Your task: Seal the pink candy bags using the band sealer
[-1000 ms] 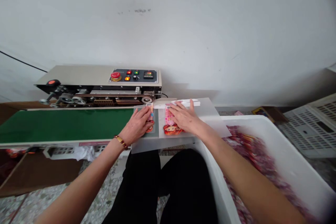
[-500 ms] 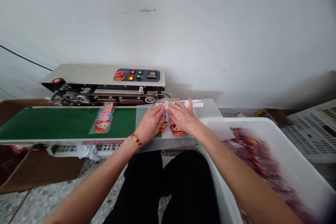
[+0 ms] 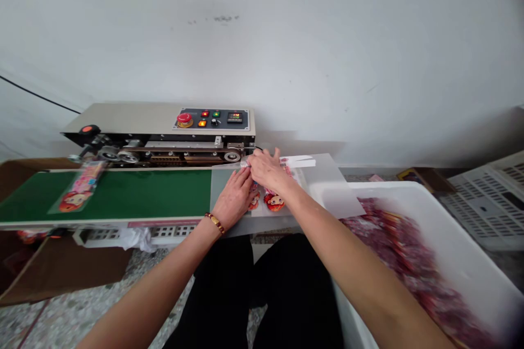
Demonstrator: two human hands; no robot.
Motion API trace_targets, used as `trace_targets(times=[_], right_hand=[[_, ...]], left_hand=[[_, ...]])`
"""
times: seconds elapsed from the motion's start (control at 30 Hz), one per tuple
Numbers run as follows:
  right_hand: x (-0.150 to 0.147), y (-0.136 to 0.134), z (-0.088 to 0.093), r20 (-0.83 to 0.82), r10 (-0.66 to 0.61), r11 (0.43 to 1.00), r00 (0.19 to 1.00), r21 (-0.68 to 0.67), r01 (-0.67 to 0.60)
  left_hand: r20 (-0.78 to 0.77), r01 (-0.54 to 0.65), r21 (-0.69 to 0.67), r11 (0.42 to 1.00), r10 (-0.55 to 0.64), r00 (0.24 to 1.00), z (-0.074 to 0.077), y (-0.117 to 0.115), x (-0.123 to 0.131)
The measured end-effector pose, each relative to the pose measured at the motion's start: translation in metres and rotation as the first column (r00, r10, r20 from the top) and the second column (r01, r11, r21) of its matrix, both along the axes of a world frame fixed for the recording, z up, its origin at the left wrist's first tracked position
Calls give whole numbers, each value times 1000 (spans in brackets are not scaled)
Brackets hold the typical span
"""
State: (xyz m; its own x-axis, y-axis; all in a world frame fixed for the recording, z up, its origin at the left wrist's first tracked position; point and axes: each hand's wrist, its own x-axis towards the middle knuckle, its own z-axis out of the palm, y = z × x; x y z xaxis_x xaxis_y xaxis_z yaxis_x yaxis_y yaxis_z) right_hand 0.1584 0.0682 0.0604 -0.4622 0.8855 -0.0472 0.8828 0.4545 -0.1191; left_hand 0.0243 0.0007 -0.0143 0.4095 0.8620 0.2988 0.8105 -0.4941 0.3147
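Observation:
My left hand point(image 3: 233, 199) lies with fingers stretched out flat over a clear plastic packet point(image 3: 254, 201) printed with a red-haired cartoon face. My right hand point(image 3: 268, 170) is bent over the top end of this same packet, its fingertips pressed together there and partly hidden. A second packet point(image 3: 274, 202) of the same kind rests just to the right, beneath my right wrist. Both are on a whitish sheet point(image 3: 327, 188) at the right end of the green conveyor belt point(image 3: 164, 191). Farther left, another packet point(image 3: 79, 191) lies tilted on the belt.
Behind the belt stands a band sealing machine point(image 3: 135, 120) with lit buttons and a red knob point(image 3: 184, 120). At right, a white tub point(image 3: 413, 191) holds many pink-red packets point(image 3: 393, 245). A plastic crate point(image 3: 487, 202) and a cardboard box point(image 3: 69, 264) flank the area.
My right hand has moved left from the right packet onto the top of the left one. On the belt, the far packet has travelled left. My left hand has stayed nearly in place.

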Motion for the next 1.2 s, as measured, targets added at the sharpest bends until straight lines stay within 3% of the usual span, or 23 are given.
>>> trace_targets(times=[0.23, 0.43, 0.63, 0.77, 0.87, 0.97, 1.07, 1.2], right_hand=[[40, -11, 0, -175, -102, 993, 979, -71, 91], [79, -42, -1, -67, -20, 999, 998, 34, 22], [82, -47, -12, 40, 114, 992, 993, 52, -116], [59, -41, -14, 41, 125, 990, 991, 64, -127], [42, -39, -13, 23, 126, 988, 992, 84, -127], [35, -37, -6, 12, 101, 993, 995, 64, -101], [35, -26, 3, -26, 9, 1000, 1000, 3, -9], [27, 4, 7, -133, -68, 988, 989, -144, 49]], left_hand=[[-23, -13, -26, 1000, 13, 1000, 2, 1, -2], [-18, -12, -14, 1000, 12, 1000, 6, 3, -10], [-41, -47, -38, 998, 45, 998, 6, 1, -63], [-115, -172, 48, 984, 176, 978, 15, -4, -95], [-81, -169, 90, 982, 176, 981, 23, -7, -76], [24, -40, 19, 999, 40, 999, 23, -7, -28], [38, -8, -24, 1000, 9, 999, 17, -5, 8], [21, 3, -28, 1000, -2, 1000, 9, -5, 13]])
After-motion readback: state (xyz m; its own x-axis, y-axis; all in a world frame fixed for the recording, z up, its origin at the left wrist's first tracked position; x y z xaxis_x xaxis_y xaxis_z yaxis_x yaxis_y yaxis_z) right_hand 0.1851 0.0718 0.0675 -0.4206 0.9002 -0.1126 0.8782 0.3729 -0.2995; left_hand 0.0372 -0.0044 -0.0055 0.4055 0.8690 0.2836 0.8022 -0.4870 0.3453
